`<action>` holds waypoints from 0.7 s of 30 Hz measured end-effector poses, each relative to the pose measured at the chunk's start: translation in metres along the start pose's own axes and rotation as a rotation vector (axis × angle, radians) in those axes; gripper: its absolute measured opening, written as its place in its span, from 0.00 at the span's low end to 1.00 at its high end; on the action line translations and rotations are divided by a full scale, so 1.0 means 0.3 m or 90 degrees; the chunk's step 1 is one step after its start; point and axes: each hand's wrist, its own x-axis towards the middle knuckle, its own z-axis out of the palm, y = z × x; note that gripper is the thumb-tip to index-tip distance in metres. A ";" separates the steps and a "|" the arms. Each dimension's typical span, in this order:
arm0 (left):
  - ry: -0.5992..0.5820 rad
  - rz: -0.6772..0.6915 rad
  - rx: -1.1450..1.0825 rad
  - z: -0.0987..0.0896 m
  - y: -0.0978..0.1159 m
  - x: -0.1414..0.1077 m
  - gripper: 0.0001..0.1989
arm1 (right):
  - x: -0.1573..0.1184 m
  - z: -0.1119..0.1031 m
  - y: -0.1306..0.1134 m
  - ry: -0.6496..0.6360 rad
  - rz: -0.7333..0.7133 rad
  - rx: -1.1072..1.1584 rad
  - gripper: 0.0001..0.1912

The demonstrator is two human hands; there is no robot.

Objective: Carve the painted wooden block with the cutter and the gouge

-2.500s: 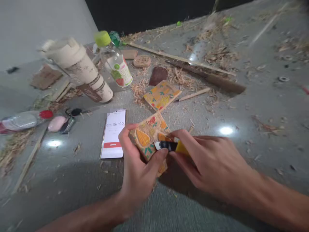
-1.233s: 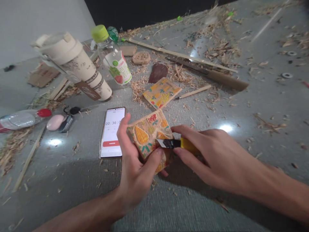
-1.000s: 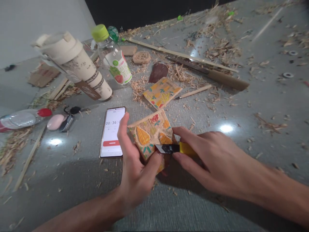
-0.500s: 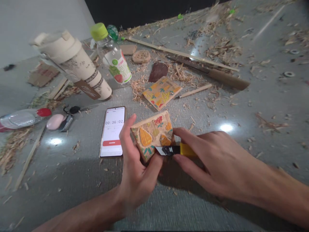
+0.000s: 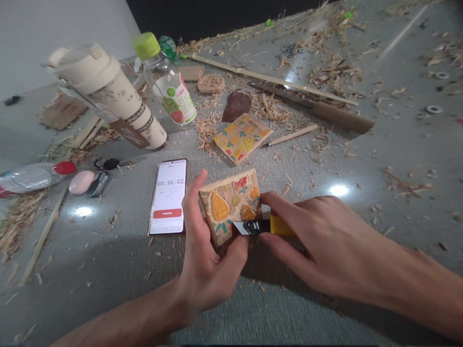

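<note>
A grey tabletop (image 5: 361,159) is seen, strewn with wood shavings (image 5: 333,72). Two bright glares (image 5: 338,191) from overhead light are reflected on it. A pale wall (image 5: 54,24) is set at the upper left, with darkness beyond the far edge.

Our left hand (image 5: 208,267) comes in from the near left — thumb up, fingers curled in a grip. Our right hand (image 5: 320,241) reaches in from the right, thumb and forefinger pinched, forearm stretching off to the near right.
</note>
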 end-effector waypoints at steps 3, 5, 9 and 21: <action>-0.004 0.014 0.007 -0.003 0.002 -0.003 0.47 | -0.001 0.000 0.001 -0.012 0.001 0.015 0.15; 0.002 0.013 0.013 -0.007 0.001 -0.003 0.47 | -0.002 0.001 0.001 -0.019 0.005 0.022 0.14; 0.026 -0.002 0.024 -0.013 0.001 0.005 0.44 | -0.005 0.007 -0.007 0.004 -0.001 -0.003 0.14; 0.054 -0.015 0.056 -0.018 0.002 0.010 0.40 | -0.013 0.030 -0.017 0.047 0.005 -0.076 0.23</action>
